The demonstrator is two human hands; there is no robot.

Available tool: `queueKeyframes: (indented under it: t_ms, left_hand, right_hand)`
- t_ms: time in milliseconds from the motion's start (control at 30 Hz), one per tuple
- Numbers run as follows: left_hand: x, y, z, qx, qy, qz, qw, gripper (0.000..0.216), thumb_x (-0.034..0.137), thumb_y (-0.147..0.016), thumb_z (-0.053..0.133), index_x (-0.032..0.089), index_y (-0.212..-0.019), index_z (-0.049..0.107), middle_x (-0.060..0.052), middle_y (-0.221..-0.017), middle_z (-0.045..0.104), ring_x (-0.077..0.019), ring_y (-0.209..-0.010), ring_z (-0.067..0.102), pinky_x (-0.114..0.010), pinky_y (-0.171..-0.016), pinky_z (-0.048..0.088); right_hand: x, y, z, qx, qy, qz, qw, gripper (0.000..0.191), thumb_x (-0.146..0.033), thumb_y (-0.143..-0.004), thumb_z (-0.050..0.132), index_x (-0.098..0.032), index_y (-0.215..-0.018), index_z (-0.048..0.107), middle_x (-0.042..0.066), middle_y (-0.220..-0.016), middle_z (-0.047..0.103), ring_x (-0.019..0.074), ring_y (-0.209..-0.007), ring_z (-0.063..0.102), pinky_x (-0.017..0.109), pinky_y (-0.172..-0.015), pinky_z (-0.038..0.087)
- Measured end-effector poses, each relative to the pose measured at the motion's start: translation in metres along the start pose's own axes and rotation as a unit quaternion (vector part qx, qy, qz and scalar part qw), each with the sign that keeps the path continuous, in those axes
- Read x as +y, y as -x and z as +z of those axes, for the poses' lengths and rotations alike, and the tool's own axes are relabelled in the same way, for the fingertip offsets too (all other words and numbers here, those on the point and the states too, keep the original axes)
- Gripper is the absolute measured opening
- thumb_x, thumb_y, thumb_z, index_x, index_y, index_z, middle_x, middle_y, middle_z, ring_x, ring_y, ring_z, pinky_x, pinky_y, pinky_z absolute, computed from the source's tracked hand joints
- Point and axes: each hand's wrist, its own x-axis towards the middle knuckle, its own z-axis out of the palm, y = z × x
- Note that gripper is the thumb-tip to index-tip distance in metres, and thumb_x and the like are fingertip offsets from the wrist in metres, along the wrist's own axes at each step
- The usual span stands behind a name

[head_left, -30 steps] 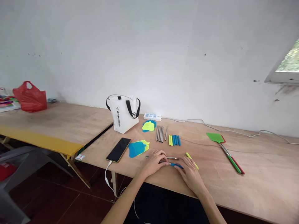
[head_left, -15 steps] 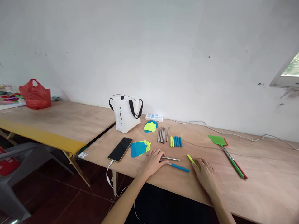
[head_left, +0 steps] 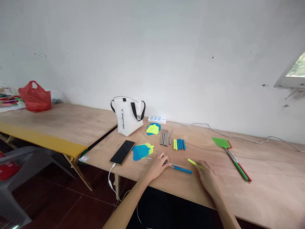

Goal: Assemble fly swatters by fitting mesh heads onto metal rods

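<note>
My left hand [head_left: 158, 165] lies low over the table with fingers curled round a thin metal rod [head_left: 175, 165]; the rod's far end pokes out left of the hand. Against the thumb side lies a second rod fitted with a blue handle [head_left: 183, 170], partly hidden by the hand. My right hand [head_left: 207, 174] grips a yellow handle [head_left: 192, 162] between thumb and fingers, its free end tilted toward the left hand. Several loose yellow and blue handles [head_left: 179, 144] lie in a row beyond, beside several metal rods [head_left: 165, 137].
Yellow and blue fly swatter heads [head_left: 141, 152] lie left of my hands, with another stack [head_left: 152, 129] behind. A phone [head_left: 122, 152] on a cable, a white bag [head_left: 128, 117] and a power strip [head_left: 156, 120] are also there. Assembled green and red swatters [head_left: 234, 160] lie right.
The yellow handle has swung to a flatter angle, its free end shifting left. The metal rod at my left hand has slid left, closer to the blue-handled one.
</note>
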Motion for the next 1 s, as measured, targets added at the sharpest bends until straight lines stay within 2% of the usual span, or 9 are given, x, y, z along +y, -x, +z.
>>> queueKeyframes:
  t_ms: [233,400,700,800,1000]
  left_hand:
    - [0.002,0.000,-0.003,0.010,0.028,-0.005,1.000,0.022,0.039,-0.104,0.052,0.022,-0.092,0.059,-0.001,-0.099,0.060,-0.0204,-0.098,0.057,-0.031,-0.083,0.044]
    - [0.000,-0.001,0.000,0.010,0.040,-0.006,0.999,0.024,0.041,-0.104,0.052,0.022,-0.090,0.057,-0.001,-0.099,0.060,-0.0202,-0.099,0.058,-0.031,-0.083,0.044]
    - [0.002,-0.001,-0.001,0.009,0.035,0.003,0.999,0.017,0.036,-0.101,0.059,0.022,-0.092,0.059,-0.001,-0.099,0.060,-0.0195,-0.097,0.057,-0.030,-0.083,0.044]
    - [0.002,-0.002,0.001,0.003,0.039,0.009,0.999,0.016,0.036,-0.098,0.065,0.022,-0.092,0.059,0.000,-0.099,0.060,-0.0196,-0.098,0.058,-0.030,-0.084,0.045]
    - [0.001,-0.001,0.006,-0.013,0.060,0.028,0.998,0.017,0.036,-0.100,0.061,0.022,-0.090,0.060,0.000,-0.098,0.060,-0.0188,-0.097,0.059,-0.029,-0.083,0.045]
  right_hand:
    - [-0.007,-0.001,-0.002,-0.020,-0.052,-0.082,0.995,0.032,-0.041,-0.105,0.037,-0.028,-0.110,0.065,0.005,-0.105,0.072,0.0238,-0.101,0.065,0.041,-0.091,0.046]
    - [-0.017,-0.002,-0.001,-0.010,-0.058,-0.145,0.988,0.030,-0.037,-0.106,0.039,-0.027,-0.109,0.067,0.005,-0.102,0.071,0.0215,-0.096,0.066,0.038,-0.090,0.045]
    - [-0.031,-0.001,-0.008,0.002,-0.040,-0.193,0.980,0.027,-0.031,-0.106,0.044,-0.028,-0.119,0.067,0.004,-0.103,0.071,0.0196,-0.095,0.065,0.036,-0.088,0.046]
    - [-0.043,0.002,-0.005,0.001,-0.045,-0.207,0.977,0.026,-0.031,-0.106,0.043,-0.027,-0.114,0.068,0.004,-0.103,0.071,0.0193,-0.094,0.064,0.037,-0.090,0.045]
    - [-0.062,0.005,0.002,0.012,-0.022,-0.220,0.975,0.027,-0.030,-0.107,0.042,-0.024,-0.101,0.068,0.003,-0.092,0.068,0.0191,-0.085,0.061,0.036,-0.086,0.044]
